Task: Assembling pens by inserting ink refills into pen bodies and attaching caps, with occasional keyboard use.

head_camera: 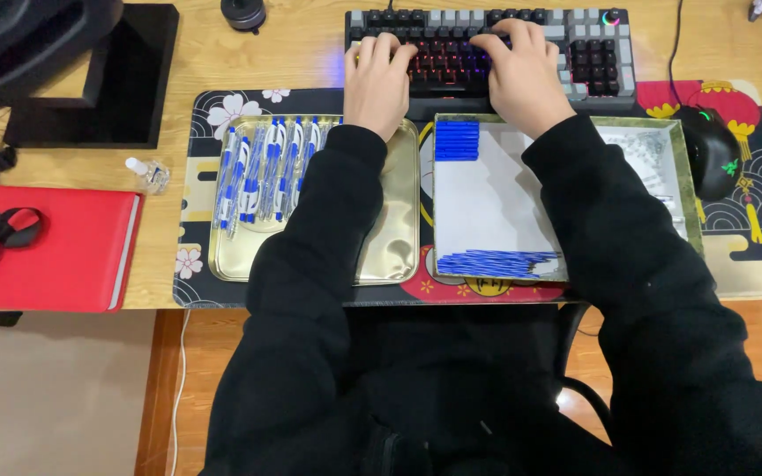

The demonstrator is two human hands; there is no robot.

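Both hands, left hand (378,81) and right hand (522,75), rest empty on the keyboard (487,48), fingers spread, with assembled pens (262,167) filling half the gold tray (394,238) and blue parts (496,263) unused beside it.

- Left hand (379,81) and right hand (522,75) rest side by side on the grey-and-black backlit keyboard (597,53), at the far edge of the wooden desk (310,44).
- Patterned desk mat (196,189) lies before the keyboard and carries two trays.
- Gold metal tray (394,247), on the left, holds a row of blue-and-white pens (257,172) in its far left part.
- White-lined tray (487,203) sits just right of it, with blue pen parts (457,139) in its far left corner.
- Black computer mouse (712,145) lies right of that tray.
- Red notebook (55,247) lies well left of the mat.
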